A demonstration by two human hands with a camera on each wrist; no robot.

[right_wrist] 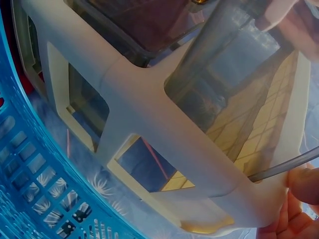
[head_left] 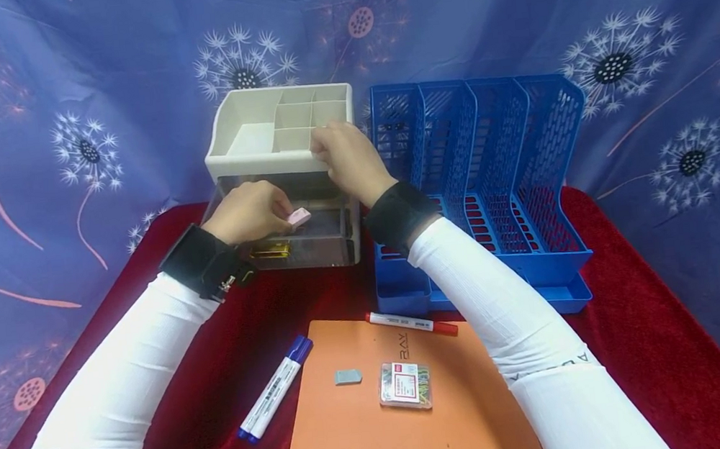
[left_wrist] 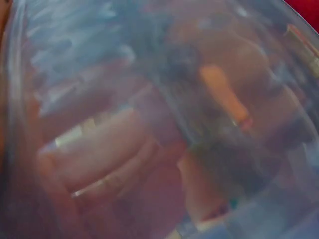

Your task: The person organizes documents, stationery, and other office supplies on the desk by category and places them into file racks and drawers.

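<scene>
In the head view my left hand (head_left: 251, 212) pinches a small pink block like an eraser (head_left: 299, 218) over the upper smoky see-through drawer (head_left: 327, 217), which is pulled out. My right hand (head_left: 350, 159) grips the front rim of the white desk organizer (head_left: 263, 163) near its right corner. Seen from the right wrist, the thumb and fingers of the right hand (right_wrist: 299, 201) close round that corner of the organizer (right_wrist: 144, 102), beside the drawer's edge. The left wrist view is blurred, looking through clear plastic.
A yellow item (head_left: 270, 250) shows inside the lower drawer. To the right stands a blue file rack (head_left: 494, 262). On an orange board (head_left: 354, 435) lie a red marker (head_left: 408, 322), a small grey piece (head_left: 348, 377) and a clip box (head_left: 405, 385). A blue marker (head_left: 275, 389) lies left of it.
</scene>
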